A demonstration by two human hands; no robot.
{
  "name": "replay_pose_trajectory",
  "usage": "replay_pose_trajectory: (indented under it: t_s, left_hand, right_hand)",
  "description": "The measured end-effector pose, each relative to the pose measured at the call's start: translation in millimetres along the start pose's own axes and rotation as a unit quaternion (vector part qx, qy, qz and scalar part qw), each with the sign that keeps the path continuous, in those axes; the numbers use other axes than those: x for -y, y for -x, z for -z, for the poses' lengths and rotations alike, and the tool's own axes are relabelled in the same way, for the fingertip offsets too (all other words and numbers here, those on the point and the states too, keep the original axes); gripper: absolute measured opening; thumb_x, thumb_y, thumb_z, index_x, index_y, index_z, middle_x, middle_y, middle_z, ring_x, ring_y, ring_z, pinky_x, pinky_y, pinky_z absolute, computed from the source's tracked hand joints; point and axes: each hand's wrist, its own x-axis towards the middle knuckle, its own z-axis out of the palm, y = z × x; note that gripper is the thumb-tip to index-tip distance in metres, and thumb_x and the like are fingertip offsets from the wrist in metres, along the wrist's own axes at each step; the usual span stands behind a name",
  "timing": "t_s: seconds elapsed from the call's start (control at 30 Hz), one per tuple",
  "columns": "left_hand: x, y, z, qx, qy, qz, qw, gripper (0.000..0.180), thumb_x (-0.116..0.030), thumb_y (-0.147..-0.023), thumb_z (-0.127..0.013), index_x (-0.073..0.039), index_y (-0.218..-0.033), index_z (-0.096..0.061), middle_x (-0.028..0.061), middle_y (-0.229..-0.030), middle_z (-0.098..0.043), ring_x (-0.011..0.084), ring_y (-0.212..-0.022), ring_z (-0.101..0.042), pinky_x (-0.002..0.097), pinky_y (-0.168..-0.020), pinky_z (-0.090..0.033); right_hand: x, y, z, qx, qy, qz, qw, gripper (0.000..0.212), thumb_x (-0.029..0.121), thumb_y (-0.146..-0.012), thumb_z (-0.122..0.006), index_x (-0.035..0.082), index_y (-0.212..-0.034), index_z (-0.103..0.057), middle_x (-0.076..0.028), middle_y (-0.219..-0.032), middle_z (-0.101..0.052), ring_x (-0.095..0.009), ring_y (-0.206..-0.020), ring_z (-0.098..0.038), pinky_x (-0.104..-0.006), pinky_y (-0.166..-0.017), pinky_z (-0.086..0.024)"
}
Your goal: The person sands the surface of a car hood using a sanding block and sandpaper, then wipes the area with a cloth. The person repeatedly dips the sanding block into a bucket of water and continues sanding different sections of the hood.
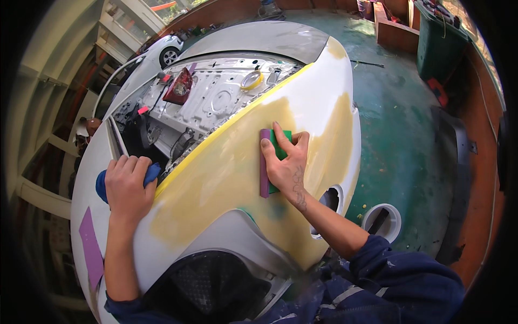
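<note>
Head view: I saw the right hand (287, 168) with fingers clamped over a green-and-purple block (278, 148), laid lengthwise on the yellowish car panel (216, 162), presumably for even contact. The left hand's (128, 181) fingers gripped a bunched blue cloth (101, 186) beside the opening, perhaps for bracing.
</note>
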Motion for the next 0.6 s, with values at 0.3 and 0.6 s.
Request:
replay_pose_trajectory:
  t_s: [0.3, 0.6]
  left_hand:
    - [-6, 9, 22, -0.057, -0.084, -0.08, 0.992, 0.014, -0.009, -0.065, -0.068, -0.008, -0.069, -0.056, 0.0069, -0.067, -0.052, 0.0274, -0.066, -0.053, 0.0411, -0.063, -0.037]
    - [4, -4, 30, -0.101, -0.109, -0.07, 0.986, 0.017, -0.013, -0.063, -0.073, -0.011, -0.07, -0.057, 0.0041, -0.067, -0.053, 0.0245, -0.069, -0.057, 0.0404, -0.065, -0.041]
  right_hand:
    - [61, 33, -16, 0.11, -0.043, 0.141, 0.983, 0.049, 0.025, -0.088, -0.081, 0.008, -0.134, -0.073, -0.021, -0.106, -0.05, -0.038, -0.1, -0.052, -0.0476, -0.087, -0.046]
    - [140, 72, -45, 0.163, -0.039, 0.215, 0.962, 0.047, 0.027, -0.09, -0.08, 0.01, -0.133, -0.075, -0.019, -0.106, -0.048, -0.037, -0.103, -0.051, -0.047, -0.092, -0.044]
